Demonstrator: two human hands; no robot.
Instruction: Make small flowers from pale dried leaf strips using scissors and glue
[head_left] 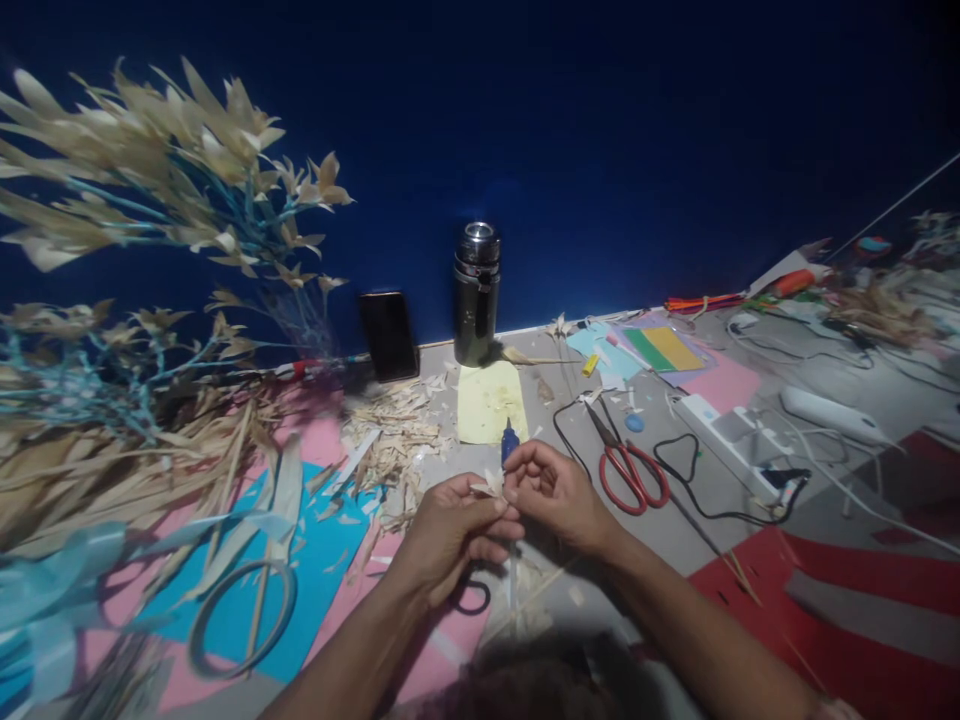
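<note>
Pale husk piece (491, 487): at the fingertips of both hands, above the middle of the surface (780, 365). Left to right: husk flowers on blue stems (247, 195) along the left side, reaching the far edge; dried husk strips (225, 450) in front. Tape-like ring (199, 630) by a blue sheet (326, 565), toward the near left corner. Dark phone (388, 335) propped upright at the far edge, husk scraps (405, 425) in front. Left hand (450, 535): thumb and fingers closed on the piece. Flask (475, 310) upright at the far edge, yellow paper (487, 395) just before it. Blue nozzle (510, 442) points up beside the right hand (559, 495), whose fingers are curled, tips at the piece; whether pinching, cannot tell. Red-handled scissors (634, 480) lie farther right, blades toward the far edge. Then a white power strip (720, 440); red sheet (750, 580) toward the near right corner.
</note>
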